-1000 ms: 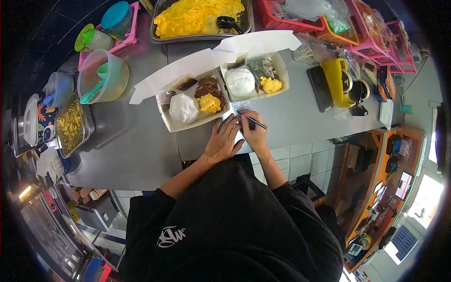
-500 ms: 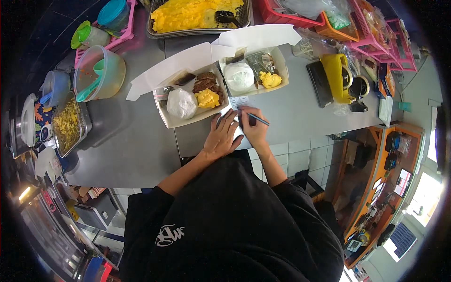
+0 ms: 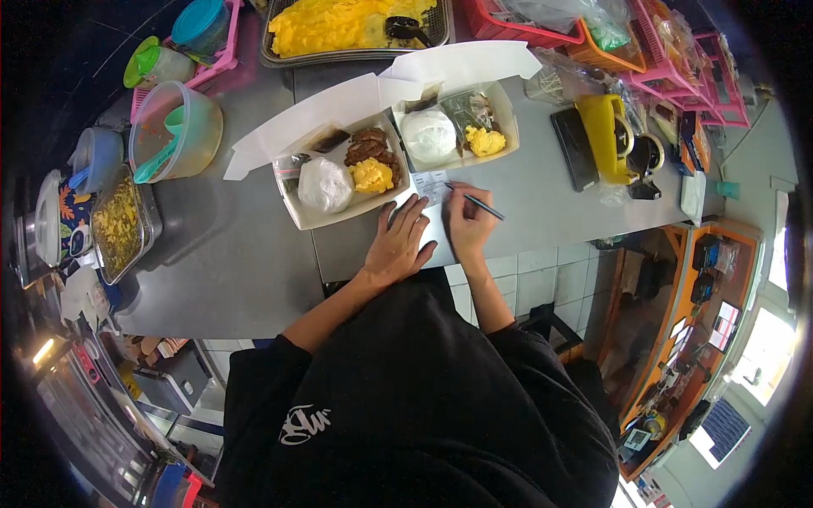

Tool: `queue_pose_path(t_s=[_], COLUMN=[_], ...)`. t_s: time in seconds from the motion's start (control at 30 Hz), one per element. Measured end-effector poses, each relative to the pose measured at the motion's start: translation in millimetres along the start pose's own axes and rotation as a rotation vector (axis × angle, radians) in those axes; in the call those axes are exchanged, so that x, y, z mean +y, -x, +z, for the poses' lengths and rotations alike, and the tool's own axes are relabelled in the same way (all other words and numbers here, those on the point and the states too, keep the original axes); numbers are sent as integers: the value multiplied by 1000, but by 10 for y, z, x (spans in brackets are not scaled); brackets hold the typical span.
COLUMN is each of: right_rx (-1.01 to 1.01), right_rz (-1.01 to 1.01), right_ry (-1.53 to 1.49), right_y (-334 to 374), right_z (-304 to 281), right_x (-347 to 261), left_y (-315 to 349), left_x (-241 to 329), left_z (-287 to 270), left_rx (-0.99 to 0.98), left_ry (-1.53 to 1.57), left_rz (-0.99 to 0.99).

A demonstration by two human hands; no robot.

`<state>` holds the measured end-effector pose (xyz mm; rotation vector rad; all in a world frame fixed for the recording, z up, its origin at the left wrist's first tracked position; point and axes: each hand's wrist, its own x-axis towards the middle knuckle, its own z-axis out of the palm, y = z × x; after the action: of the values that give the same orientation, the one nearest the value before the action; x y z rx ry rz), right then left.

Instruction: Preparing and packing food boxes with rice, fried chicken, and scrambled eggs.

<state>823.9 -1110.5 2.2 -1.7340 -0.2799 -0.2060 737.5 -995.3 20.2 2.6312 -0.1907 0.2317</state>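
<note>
My right hand [image 3: 472,223] grips a dark pen [image 3: 483,206], its tip touching the upper part of a white paper slip [image 3: 434,191] at the table's near edge. Fingers stretched, my left hand [image 3: 397,243] lies flat on the slip's left side. Just beyond stand two white cardboard food boxes with raised lids. The left box [image 3: 319,223] holds a white wrapped bundle [image 3: 325,185], browned meat [image 3: 369,148] and yellow scrambled egg [image 3: 373,176]. Inside the right box [image 3: 465,162] are a similar white bundle [image 3: 428,137], egg [image 3: 485,142] and clear packets.
A metal tray [image 3: 356,59] of yellow egg is at the far side. At left stand a clear plastic tub [image 3: 200,140] with a green spoon and a glass dish [image 3: 150,229]. A yellow tape dispenser [image 3: 603,144] and a black flat device [image 3: 575,149] lie right; baskets [image 3: 517,32] line the back.
My right hand has shifted a little to the right with the pen, uncovering more of the paper slip. My left hand stays in place.
</note>
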Motion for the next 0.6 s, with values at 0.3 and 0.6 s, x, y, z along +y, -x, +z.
queue_pose_path(t_s=[0.3, 0.6], right_rx=[-70, 14], right_rz=[90, -264], right_ry=[10, 377], right_y=[72, -252], right_z=[-113, -537], right_x=[65, -46], left_y=[2, 7], left_x=[6, -340], left_z=[-10, -811], left_rx=[-5, 661], left_ry=[31, 68], left_rz=[-12, -32])
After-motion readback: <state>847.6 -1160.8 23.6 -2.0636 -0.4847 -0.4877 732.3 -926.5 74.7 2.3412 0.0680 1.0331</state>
